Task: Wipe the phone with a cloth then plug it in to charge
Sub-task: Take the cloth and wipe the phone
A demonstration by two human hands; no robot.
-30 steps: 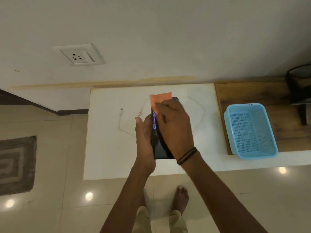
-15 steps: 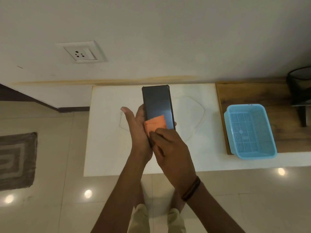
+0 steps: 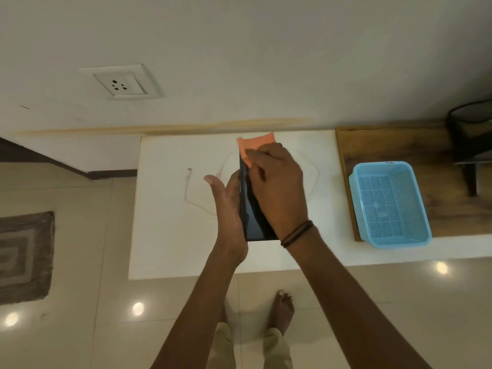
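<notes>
- Up from phone's (image 3: 253, 217) near end, right hand (image 3: 277, 187) now pinches orange cloth (image 3: 255, 142) at its far tip.
- Left hand (image 3: 229, 209) grips the phone's edge; cable (image 3: 189, 187) beyond its thumb, blue basket (image 3: 415, 237) right of wiping fingers.

The right hand (image 3: 277, 187) lies right across the phone (image 3: 250, 217), so only a dark strip of screen shows. Its top end is lost under the orange cloth (image 3: 255, 141), and the fingers holding that cloth cover its lower part. The left hand (image 3: 229, 209) holds the phone with its fingers out of sight behind it. The white cable (image 3: 187, 187) is barely readable on the white table (image 3: 170, 235) and vanishes behind the hands. The frame edges cut off the rug (image 3: 24, 257) on the left and a black object (image 3: 471, 134) on the right.
</notes>
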